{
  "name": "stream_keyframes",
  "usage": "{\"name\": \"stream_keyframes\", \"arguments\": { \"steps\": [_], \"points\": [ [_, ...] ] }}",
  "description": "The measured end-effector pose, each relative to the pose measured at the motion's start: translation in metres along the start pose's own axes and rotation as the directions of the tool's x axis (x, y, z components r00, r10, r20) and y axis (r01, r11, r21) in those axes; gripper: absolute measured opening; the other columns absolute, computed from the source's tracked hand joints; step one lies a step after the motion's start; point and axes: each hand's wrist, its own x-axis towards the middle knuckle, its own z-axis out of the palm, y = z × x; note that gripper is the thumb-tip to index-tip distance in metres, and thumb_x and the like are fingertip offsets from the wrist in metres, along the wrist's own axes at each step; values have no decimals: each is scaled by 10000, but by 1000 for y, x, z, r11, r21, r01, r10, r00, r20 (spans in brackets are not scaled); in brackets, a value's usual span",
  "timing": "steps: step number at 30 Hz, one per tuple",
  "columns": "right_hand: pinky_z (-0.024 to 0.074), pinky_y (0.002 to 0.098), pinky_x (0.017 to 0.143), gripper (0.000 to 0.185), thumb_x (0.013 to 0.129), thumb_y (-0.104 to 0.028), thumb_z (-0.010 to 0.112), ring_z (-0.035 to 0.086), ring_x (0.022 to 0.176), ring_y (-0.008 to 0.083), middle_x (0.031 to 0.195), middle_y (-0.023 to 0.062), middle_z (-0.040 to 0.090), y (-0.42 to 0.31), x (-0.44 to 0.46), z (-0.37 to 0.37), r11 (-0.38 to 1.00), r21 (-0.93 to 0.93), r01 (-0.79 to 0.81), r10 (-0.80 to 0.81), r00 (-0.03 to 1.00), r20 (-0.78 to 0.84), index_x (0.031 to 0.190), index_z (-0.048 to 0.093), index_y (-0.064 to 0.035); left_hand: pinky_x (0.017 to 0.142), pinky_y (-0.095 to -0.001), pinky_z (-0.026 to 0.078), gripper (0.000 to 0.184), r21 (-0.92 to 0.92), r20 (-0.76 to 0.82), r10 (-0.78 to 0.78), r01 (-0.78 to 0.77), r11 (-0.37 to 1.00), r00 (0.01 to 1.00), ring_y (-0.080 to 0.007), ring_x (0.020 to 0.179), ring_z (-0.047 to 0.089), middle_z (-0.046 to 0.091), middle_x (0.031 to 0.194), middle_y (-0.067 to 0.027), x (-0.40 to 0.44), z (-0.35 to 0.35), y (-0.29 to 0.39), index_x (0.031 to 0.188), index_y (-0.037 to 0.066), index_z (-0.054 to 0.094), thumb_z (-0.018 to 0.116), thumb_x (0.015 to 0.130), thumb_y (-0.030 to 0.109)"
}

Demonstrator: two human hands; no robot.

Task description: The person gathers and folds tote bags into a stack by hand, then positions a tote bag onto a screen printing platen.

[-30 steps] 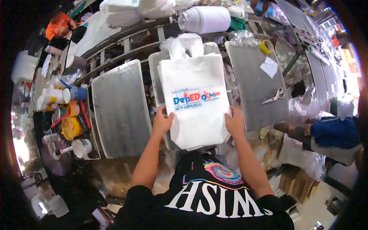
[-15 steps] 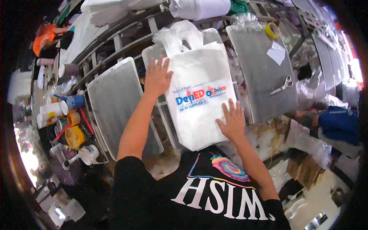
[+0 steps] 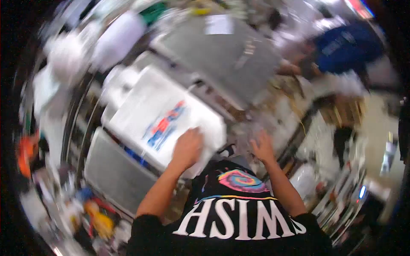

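A white printed bag (image 3: pixel 136 109) with handles lies tilted across a grey board, its blue and red lettering facing up. Over its lower part rests my left hand (image 3: pixel 188 148). The fingers look bent, but blur hides whether they grip the bag. My right hand (image 3: pixel 263 147) is off the bag, to its right, above the blurred floor area. Its fingers are apart and I see nothing in them.
A grey board (image 3: pixel 117 170) lies left of the bag and another grey board (image 3: pixel 226 55) beyond it, with paper (image 3: pixel 219 24) and blurred scissors (image 3: pixel 250 47) on it. A person in blue (image 3: pixel 348 47) is at upper right. Yellow containers (image 3: pixel 100 222) stand lower left.
The view has swung to the right. My left hand has gone from the bag's upper left edge to its lower part. My right hand has come off the bag.
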Motion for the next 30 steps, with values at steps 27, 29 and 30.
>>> {"name": "stream_keyframes", "arguments": {
  "steps": [27, 29, 30],
  "points": [
    [537, 441, 790, 376, 867, -405, 600, 673, 832, 332, 906, 168, 711, 198, -627, 197, -286, 662, -693, 892, 60, 448, 872, 717, -48, 675, -338, 494, 248, -498, -23, 948, -826, 264, 317, -223, 714, 621, 653, 828, -101, -43, 112, 565, 991, 53, 665, 740, 780, 160],
    [544, 434, 747, 241, 853, -273, 594, 666, 762, 303, 849, 141, 711, 229, -682, 291, 236, 272, -933, 883, 323, 339, 826, 696, -57, 650, -317, 477, 237, -640, -396, 899, -758, -124, 188, -215, 681, 586, 628, 808, -80, -47, 94, 614, 963, 64, 657, 723, 786, 206],
    [545, 435, 744, 219, 842, -244, 579, 665, 755, 306, 823, 137, 704, 232, -700, 313, 178, 264, -948, 919, 256, 300, 812, 692, -59, 657, -321, 477, 231, -637, -486, 861, -735, -231, 151, -219, 692, 585, 626, 818, -85, -52, 88, 633, 958, 60, 653, 715, 788, 204]
  ]
}}
